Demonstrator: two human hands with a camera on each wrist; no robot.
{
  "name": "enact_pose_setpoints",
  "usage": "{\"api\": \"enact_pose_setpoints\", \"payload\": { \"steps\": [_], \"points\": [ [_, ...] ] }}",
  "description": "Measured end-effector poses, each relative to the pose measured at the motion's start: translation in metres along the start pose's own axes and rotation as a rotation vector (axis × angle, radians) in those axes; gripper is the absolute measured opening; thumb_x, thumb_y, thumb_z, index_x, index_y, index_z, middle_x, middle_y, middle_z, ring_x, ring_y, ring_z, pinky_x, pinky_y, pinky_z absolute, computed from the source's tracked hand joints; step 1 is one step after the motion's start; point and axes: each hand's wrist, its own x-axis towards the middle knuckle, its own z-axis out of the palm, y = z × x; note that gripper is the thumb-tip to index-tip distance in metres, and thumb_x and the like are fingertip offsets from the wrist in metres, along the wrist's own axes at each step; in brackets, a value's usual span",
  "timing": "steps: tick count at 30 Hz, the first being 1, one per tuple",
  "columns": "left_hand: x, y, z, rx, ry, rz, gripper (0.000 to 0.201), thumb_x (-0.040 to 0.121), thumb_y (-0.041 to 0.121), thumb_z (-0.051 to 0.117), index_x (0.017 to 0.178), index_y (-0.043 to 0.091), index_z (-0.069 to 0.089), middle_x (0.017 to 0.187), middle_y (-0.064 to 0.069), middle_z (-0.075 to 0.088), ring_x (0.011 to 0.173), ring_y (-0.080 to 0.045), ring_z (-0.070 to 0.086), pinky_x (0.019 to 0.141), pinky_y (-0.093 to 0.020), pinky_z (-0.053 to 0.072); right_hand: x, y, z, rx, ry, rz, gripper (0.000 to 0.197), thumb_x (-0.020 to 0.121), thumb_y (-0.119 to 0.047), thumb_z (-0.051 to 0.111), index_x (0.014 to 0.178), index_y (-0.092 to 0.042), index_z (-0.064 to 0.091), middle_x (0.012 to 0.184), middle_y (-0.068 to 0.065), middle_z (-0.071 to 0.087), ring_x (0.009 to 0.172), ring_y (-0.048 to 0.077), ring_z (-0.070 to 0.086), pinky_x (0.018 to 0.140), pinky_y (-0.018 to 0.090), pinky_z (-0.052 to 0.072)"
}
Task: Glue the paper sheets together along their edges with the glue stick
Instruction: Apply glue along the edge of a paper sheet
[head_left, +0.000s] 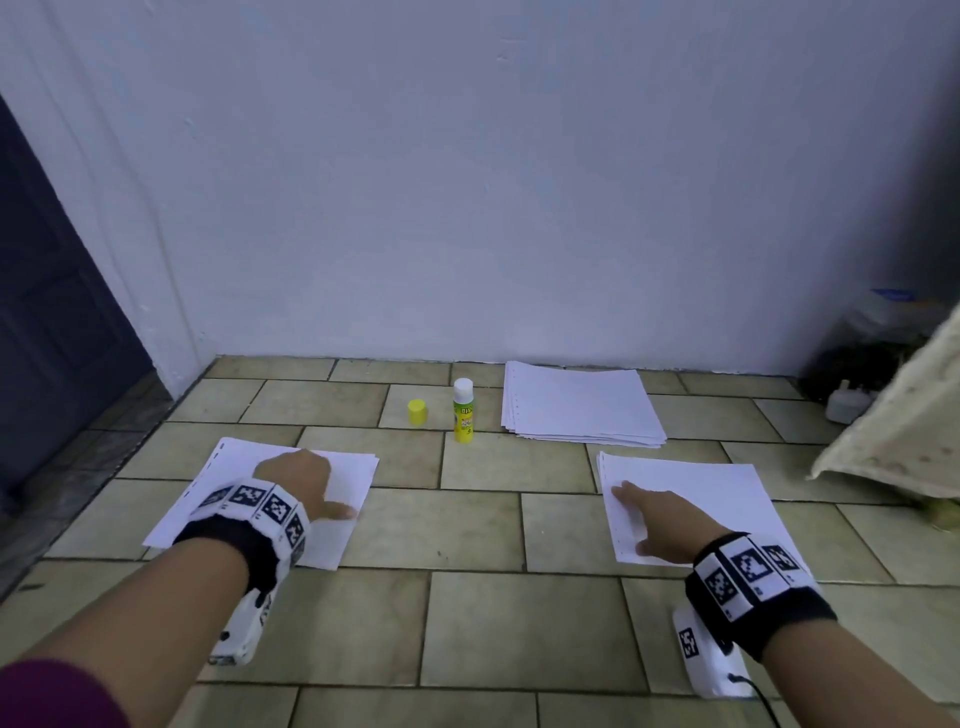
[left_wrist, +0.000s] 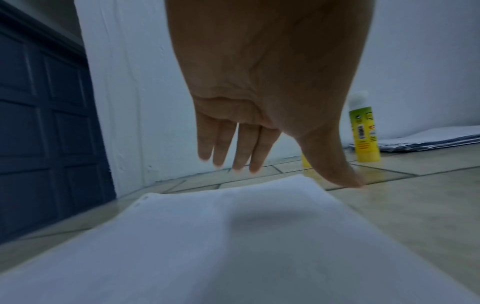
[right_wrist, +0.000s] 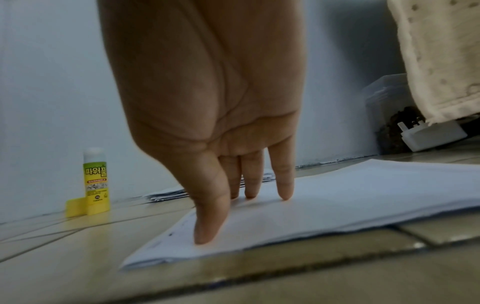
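Head view: 3 paper stacks (head_left: 582, 402), 1 glue stick (head_left: 463, 410), 1 cap (head_left: 417, 411), 2 flat hands (head_left: 298, 475)

Your uncapped yellow-green glue stick (head_left: 463, 411) stands upright beside its yellow cap (head_left: 417, 411), between three white paper stacks: far (head_left: 579, 402), near-left (head_left: 343, 519), near-right (head_left: 727, 499).

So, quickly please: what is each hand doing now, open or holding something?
Left hand: open, fingers straight, over the left paper sheets, holding nothing.
Right hand: open, straight fingers pressing on the right paper sheets, holding nothing.
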Motion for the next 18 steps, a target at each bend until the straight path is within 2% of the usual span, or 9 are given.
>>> {"api": "enact_pose_setpoints", "payload": {
  "steps": [1, 2, 4, 7, 11, 13, 15, 17, 18],
  "points": [
    [-0.002, -0.006, 0.002, 0.024, -0.024, -0.017, 0.043, 0.073, 0.068, 0.059, 0.091, 0.029, 0.058, 0.089, 0.009, 0.059, 0.084, -0.013, 0.059, 0.073, -0.027, 0.044, 0.0, -0.001, 0.0, -0.004, 0.004, 0.001, 0.073, 0.092, -0.011, 0.053, 0.152, -0.019, 0.012, 0.155, -0.001, 0.028, 0.132, 0.019, 0.042, 0.102, 0.021, 0.033],
    [-0.003, -0.01, 0.004, 0.049, -0.055, -0.028, 0.039, 0.07, 0.067, 0.062, 0.082, 0.03, 0.056, 0.079, 0.011, 0.056, 0.076, -0.012, 0.057, 0.072, -0.026, 0.043, 0.0, -0.001, 0.001, -0.006, 0.006, 0.002, 0.073, 0.092, -0.011, 0.053, 0.152, -0.019, 0.012, 0.155, -0.001, 0.027, 0.132, 0.019, 0.042, 0.102, 0.021, 0.033],
    [-0.006, -0.013, 0.011, 0.112, -0.139, -0.039, 0.051, 0.069, 0.067, 0.067, 0.095, 0.025, 0.059, 0.091, 0.008, 0.061, 0.087, -0.013, 0.06, 0.079, -0.024, 0.046, 0.0, 0.0, 0.001, -0.006, 0.008, 0.006, 0.075, 0.091, -0.012, 0.054, 0.152, -0.019, 0.011, 0.157, -0.001, 0.023, 0.134, 0.019, 0.04, 0.104, 0.022, 0.031],
    [-0.007, -0.015, 0.013, 0.103, -0.128, -0.065, 0.066, 0.071, 0.066, 0.07, 0.115, 0.019, 0.058, 0.111, 0.006, 0.062, 0.101, -0.013, 0.06, 0.086, -0.023, 0.046, 0.0, 0.0, 0.001, 0.003, 0.01, 0.011, 0.076, 0.092, -0.013, 0.055, 0.153, -0.02, 0.01, 0.158, -0.001, 0.022, 0.136, 0.018, 0.037, 0.106, 0.021, 0.029],
    [-0.009, -0.017, 0.01, 0.102, -0.154, -0.081, 0.056, 0.085, 0.048, 0.065, 0.13, 0.018, 0.054, 0.127, 0.003, 0.058, 0.115, -0.014, 0.057, 0.093, -0.024, 0.045, 0.001, 0.002, 0.0, 0.038, 0.021, 0.011, 0.079, 0.09, -0.016, 0.059, 0.152, -0.021, 0.011, 0.157, -0.002, 0.025, 0.137, 0.017, 0.036, 0.106, 0.021, 0.028],
    [-0.008, -0.013, 0.004, 0.081, -0.134, -0.075, 0.032, 0.091, 0.033, 0.06, 0.118, 0.017, 0.062, 0.121, 0.002, 0.063, 0.106, -0.014, 0.061, 0.086, -0.023, 0.047, 0.003, 0.005, 0.002, 0.079, 0.043, 0.023, 0.078, 0.088, -0.016, 0.064, 0.151, -0.019, 0.018, 0.154, -0.001, 0.031, 0.136, 0.017, 0.037, 0.106, 0.021, 0.029],
    [-0.01, -0.006, -0.005, 0.02, -0.05, -0.091, 0.014, 0.094, 0.019, 0.05, 0.088, 0.013, 0.06, 0.099, 0.002, 0.066, 0.085, -0.016, 0.059, 0.074, -0.023, 0.043, 0.006, 0.008, 0.004, 0.129, 0.073, 0.037, 0.072, 0.083, -0.014, 0.069, 0.144, -0.017, 0.031, 0.145, 0.0, 0.042, 0.129, 0.017, 0.043, 0.101, 0.02, 0.033],
    [-0.016, 0.012, -0.019, -0.006, 0.026, -0.081, 0.027, 0.096, 0.014, 0.044, 0.069, 0.017, 0.042, 0.079, 0.004, 0.053, 0.078, -0.018, 0.048, 0.071, -0.024, 0.038, 0.009, 0.011, 0.006, 0.162, 0.089, 0.038, 0.064, 0.079, -0.013, 0.073, 0.134, -0.02, 0.042, 0.14, -0.001, 0.044, 0.126, 0.016, 0.044, 0.099, 0.021, 0.035],
    [-0.02, 0.024, -0.025, 0.014, 0.072, -0.033, 0.028, 0.097, 0.015, 0.044, 0.069, 0.021, 0.04, 0.08, 0.003, 0.05, 0.08, -0.019, 0.046, 0.072, -0.025, 0.037, 0.01, 0.011, 0.005, 0.155, 0.089, 0.037, 0.061, 0.078, -0.014, 0.074, 0.131, -0.021, 0.046, 0.139, 0.0, 0.042, 0.127, 0.017, 0.041, 0.101, 0.022, 0.035]
  ]
}}
